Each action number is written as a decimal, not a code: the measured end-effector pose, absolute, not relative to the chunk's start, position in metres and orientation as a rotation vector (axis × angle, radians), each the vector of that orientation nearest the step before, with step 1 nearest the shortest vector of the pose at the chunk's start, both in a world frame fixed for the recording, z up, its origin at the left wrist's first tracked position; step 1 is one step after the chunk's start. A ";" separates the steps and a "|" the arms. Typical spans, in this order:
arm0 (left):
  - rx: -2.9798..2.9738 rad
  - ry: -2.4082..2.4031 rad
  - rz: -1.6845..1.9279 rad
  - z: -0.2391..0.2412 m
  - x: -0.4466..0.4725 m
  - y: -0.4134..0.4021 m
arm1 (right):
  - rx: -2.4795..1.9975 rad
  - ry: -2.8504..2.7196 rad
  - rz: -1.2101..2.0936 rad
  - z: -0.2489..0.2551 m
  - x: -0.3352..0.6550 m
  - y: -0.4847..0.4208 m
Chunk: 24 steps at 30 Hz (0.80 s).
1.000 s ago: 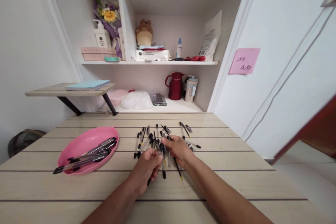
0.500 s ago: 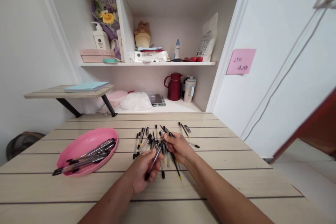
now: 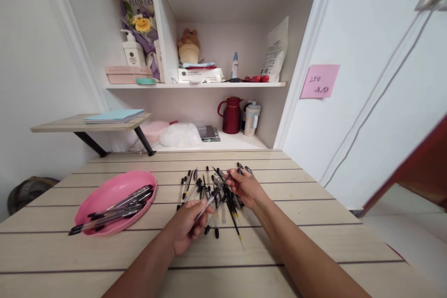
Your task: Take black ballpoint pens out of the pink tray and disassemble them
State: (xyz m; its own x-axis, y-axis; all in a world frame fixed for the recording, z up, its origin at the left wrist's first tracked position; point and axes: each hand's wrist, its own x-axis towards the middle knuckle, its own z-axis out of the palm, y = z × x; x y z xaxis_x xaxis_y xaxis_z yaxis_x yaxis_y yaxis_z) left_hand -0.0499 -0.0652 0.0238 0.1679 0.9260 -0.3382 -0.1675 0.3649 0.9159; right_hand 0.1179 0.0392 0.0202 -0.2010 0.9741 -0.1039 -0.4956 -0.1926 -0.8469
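Note:
My left hand (image 3: 188,228) is closed around a clear-barrelled pen (image 3: 209,202), which slants up and away to the right. The fingers of my right hand (image 3: 246,187) pinch a slim dark pen part (image 3: 226,179) in line with the pen's far end. Whether the two pieces are joined there I cannot tell. Below and around both hands lies a loose pile of pen parts: clear barrels, black caps and dark refills (image 3: 234,219) with yellow near their ends. My right hand covers some of the pile.
At the left, a pink oval tray (image 3: 115,184) holds several pens (image 3: 122,209), some jutting over its rim. A small raised shelf (image 3: 59,123) bears blue paper (image 3: 113,115). Behind the slatted table stand a dark red jug (image 3: 232,116) and a pale cup (image 3: 252,120).
My right hand has moved a little right and away from my left, with the dark part now farther from the left fingers. The pen in my left hand has tilted more to the right.

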 end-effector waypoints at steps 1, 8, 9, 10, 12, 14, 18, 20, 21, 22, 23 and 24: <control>0.907 1.155 0.936 0.024 -0.051 -0.065 | -0.811 -0.800 1.634 0.020 0.121 0.043; 1.123 1.468 0.959 0.024 -0.060 -0.058 | -1.054 -0.709 1.143 0.012 0.149 0.068; 1.144 1.509 0.967 0.022 -0.060 -0.056 | -1.148 -0.812 1.068 0.010 0.151 0.070; 1.171 1.546 0.973 0.020 -0.059 -0.054 | -1.242 -0.961 0.987 0.009 0.151 0.070; 1.247 1.609 0.986 0.014 -0.056 -0.052 | -1.401 -1.335 0.779 0.007 0.148 0.068; 1.344 1.659 0.996 0.009 -0.052 -0.051 | -1.497 -1.679 0.550 0.007 0.142 0.063; 1.529 1.715 0.967 0.004 -0.047 -0.050 | -1.630 -2.083 0.325 0.015 0.129 0.051; 1.595 1.736 0.960 0.003 -0.047 -0.049 | -1.665 -2.179 0.279 0.019 0.126 0.047; 1.618 1.749 0.958 0.003 -0.048 -0.049 | -1.682 -2.212 0.256 0.021 0.125 0.046; 1.636 1.762 0.954 0.003 -0.048 -0.048 | -1.703 -2.238 0.233 0.022 0.125 0.045; 1.650 1.775 0.947 0.003 -0.048 -0.048 | -1.727 -2.260 0.209 0.023 0.124 0.044; 1.661 1.784 0.937 0.003 -0.048 -0.047 | -1.746 -2.282 0.184 0.023 0.124 0.044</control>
